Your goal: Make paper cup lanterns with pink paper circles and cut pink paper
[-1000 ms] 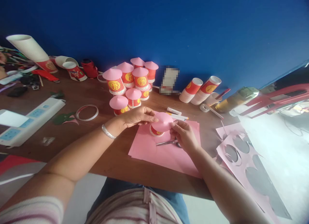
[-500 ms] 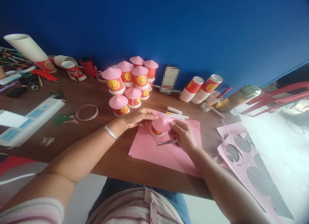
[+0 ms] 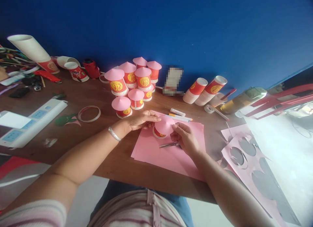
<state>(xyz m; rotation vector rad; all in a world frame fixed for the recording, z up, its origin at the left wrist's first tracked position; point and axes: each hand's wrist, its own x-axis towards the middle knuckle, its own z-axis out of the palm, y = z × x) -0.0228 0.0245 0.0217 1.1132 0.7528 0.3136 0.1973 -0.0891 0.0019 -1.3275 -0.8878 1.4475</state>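
Note:
A pink paper cone (image 3: 165, 124) rests on an upturned red paper cup (image 3: 159, 134) that stands on pink sheets (image 3: 151, 148). My left hand (image 3: 146, 120) pinches the cone's left edge between thumb and fingers. On the opposite edge, my right hand (image 3: 184, 135) has its thumb and forefinger closed on the cone. Scissors (image 3: 171, 144) lie on the sheets just below the cup, their handles partly hidden by my right hand. Behind my left hand stand several cone-topped cups (image 3: 121, 106), some stacked on others.
Pens (image 3: 181, 117) and a glue stick (image 3: 177, 112) lie behind the sheets. Stacked cups (image 3: 195, 90), a tape roll (image 3: 209, 108) and a bottle (image 3: 243, 100) stand back right. Cut pink scraps (image 3: 246, 165) cover the right side. A power strip (image 3: 34, 122) and tape ring (image 3: 89, 114) are left.
Both hands keep their hold on the cone's edges, and it stays on the cup. The whole view has shifted slightly, with everything a little further right.

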